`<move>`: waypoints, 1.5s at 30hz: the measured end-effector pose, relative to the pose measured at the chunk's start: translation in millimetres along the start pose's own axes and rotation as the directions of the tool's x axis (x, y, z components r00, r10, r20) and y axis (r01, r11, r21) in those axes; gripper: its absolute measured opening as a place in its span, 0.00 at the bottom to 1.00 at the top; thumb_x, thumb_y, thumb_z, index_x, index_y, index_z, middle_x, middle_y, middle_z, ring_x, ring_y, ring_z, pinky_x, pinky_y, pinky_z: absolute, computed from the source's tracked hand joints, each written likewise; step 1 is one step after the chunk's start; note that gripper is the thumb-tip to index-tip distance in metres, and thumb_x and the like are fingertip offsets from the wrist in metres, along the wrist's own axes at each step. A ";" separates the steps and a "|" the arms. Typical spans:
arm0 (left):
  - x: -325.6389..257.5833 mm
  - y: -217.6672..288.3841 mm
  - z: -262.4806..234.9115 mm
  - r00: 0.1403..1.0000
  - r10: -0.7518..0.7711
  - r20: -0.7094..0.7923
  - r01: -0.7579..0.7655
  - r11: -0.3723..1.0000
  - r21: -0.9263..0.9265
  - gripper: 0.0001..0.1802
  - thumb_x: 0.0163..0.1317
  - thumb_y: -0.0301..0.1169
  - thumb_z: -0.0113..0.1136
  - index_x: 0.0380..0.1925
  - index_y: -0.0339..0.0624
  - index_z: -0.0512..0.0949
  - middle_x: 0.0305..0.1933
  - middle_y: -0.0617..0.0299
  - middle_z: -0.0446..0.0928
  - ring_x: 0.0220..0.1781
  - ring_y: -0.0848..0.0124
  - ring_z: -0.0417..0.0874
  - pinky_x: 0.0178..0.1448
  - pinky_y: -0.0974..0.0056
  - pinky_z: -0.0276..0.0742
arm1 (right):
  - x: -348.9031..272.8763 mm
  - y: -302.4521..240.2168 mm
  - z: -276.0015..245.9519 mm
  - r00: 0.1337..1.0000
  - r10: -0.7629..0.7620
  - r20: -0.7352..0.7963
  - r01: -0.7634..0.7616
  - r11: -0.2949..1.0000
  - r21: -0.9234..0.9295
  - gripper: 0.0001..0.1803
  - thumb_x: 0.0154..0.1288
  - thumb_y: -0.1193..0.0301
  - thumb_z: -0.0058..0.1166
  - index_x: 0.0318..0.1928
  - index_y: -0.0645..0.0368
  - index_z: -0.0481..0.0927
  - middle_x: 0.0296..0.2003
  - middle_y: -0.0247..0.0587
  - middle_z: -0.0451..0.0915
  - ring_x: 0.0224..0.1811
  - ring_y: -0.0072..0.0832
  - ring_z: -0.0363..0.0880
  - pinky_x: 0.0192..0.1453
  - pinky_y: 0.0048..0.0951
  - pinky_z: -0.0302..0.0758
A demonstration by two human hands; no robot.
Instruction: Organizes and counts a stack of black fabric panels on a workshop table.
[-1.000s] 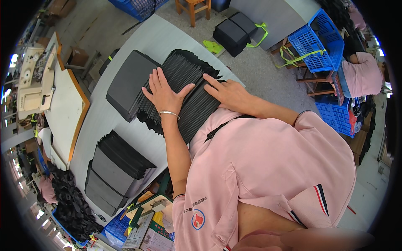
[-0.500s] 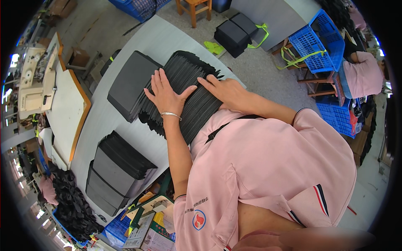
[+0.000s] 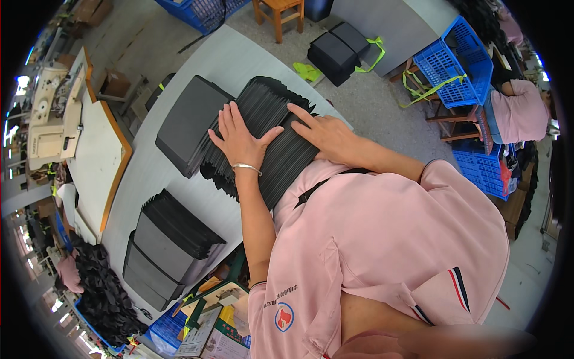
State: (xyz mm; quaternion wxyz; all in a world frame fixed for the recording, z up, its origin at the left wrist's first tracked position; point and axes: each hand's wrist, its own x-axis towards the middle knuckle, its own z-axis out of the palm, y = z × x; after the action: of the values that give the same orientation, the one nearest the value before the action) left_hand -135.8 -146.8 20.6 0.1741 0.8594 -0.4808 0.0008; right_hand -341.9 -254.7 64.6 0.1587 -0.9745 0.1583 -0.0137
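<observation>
A thick fanned stack of thin black sheets [image 3: 269, 107] lies on the grey table [image 3: 233, 54]. My left hand [image 3: 239, 140], with a silver bracelet at the wrist, presses flat on the stack with fingers spread. Flat on the stack's right side rests my right hand [image 3: 323, 131], fingers pointing left. Neither hand grips anything. A second dark pile [image 3: 191, 122] lies just left of the stack, touching it.
More dark stacks [image 3: 170, 239] sit at the table's near left end. Left stands a wooden-edged sewing table [image 3: 98, 149] with a machine. Blue crates [image 3: 448, 63], a black bundle [image 3: 338, 51] and a wooden stool [image 3: 281, 12] are on the floor; another person in pink [image 3: 520, 110] sits right.
Both hands have stayed on the fanned stack; my right hand slid slightly and the stack looks a little more squared. Little else differs.
</observation>
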 end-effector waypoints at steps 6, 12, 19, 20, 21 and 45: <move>0.4 -1.0 1.4 1.000 -0.004 0.004 0.004 1.000 -0.004 0.69 0.42 0.76 0.66 0.76 0.42 0.59 0.79 0.50 0.60 0.82 0.55 0.57 0.80 0.34 0.40 | 1.8 0.5 -0.1 0.995 -0.004 0.102 0.005 1.000 -0.008 0.47 0.39 0.70 0.78 0.63 0.57 0.66 0.77 0.52 0.55 0.48 0.43 0.84 0.48 0.41 0.81; 0.8 -7.3 11.0 1.000 -0.021 -0.002 0.021 1.000 0.013 0.60 0.54 0.72 0.60 0.77 0.43 0.58 0.80 0.51 0.59 0.82 0.55 0.56 0.81 0.34 0.39 | -3.0 -4.1 -1.3 0.995 -0.001 0.096 0.009 0.997 -0.081 0.49 0.44 0.68 0.77 0.67 0.56 0.64 0.75 0.52 0.59 0.48 0.42 0.84 0.49 0.40 0.80; -0.6 -5.3 9.9 1.000 -0.022 -0.009 0.022 1.000 0.016 0.54 0.62 0.68 0.56 0.77 0.44 0.58 0.81 0.52 0.58 0.83 0.55 0.55 0.82 0.35 0.37 | 7.3 6.4 -3.4 0.999 -0.020 0.044 0.018 0.999 0.042 0.52 0.58 0.50 0.67 0.76 0.59 0.57 0.61 0.48 0.70 0.42 0.40 0.82 0.50 0.39 0.76; -0.6 -4.4 9.1 1.000 -0.018 -0.008 0.019 1.000 0.017 0.54 0.62 0.68 0.56 0.77 0.44 0.58 0.81 0.52 0.58 0.83 0.55 0.55 0.82 0.35 0.37 | 11.6 6.6 0.5 1.000 -0.015 0.008 0.015 1.000 0.001 0.52 0.61 0.46 0.64 0.77 0.59 0.56 0.56 0.46 0.72 0.39 0.39 0.82 0.48 0.39 0.76; -0.9 -3.2 8.4 1.000 -0.020 0.001 0.020 1.000 0.011 0.54 0.61 0.68 0.57 0.77 0.43 0.57 0.81 0.52 0.58 0.83 0.55 0.55 0.82 0.35 0.37 | 12.9 3.5 3.4 1.000 -0.012 0.006 0.012 1.000 0.002 0.52 0.61 0.46 0.64 0.77 0.59 0.56 0.56 0.46 0.72 0.39 0.39 0.82 0.48 0.39 0.76; 0.5 -1.6 6.3 0.999 -0.033 0.009 0.033 0.999 0.006 0.55 0.60 0.69 0.59 0.77 0.43 0.58 0.81 0.52 0.58 0.83 0.56 0.55 0.81 0.35 0.38 | 13.2 0.6 25.1 0.992 -0.030 -0.122 0.013 0.991 -0.135 0.26 0.63 0.53 0.64 0.53 0.57 0.74 0.71 0.45 0.68 0.36 0.33 0.83 0.43 0.35 0.76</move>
State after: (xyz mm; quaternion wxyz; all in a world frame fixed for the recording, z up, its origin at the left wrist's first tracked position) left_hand -135.2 -148.3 14.3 0.1695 0.8676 -0.4675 -0.0046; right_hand -327.6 -251.7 40.3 0.0828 -0.9818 0.1580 -0.0653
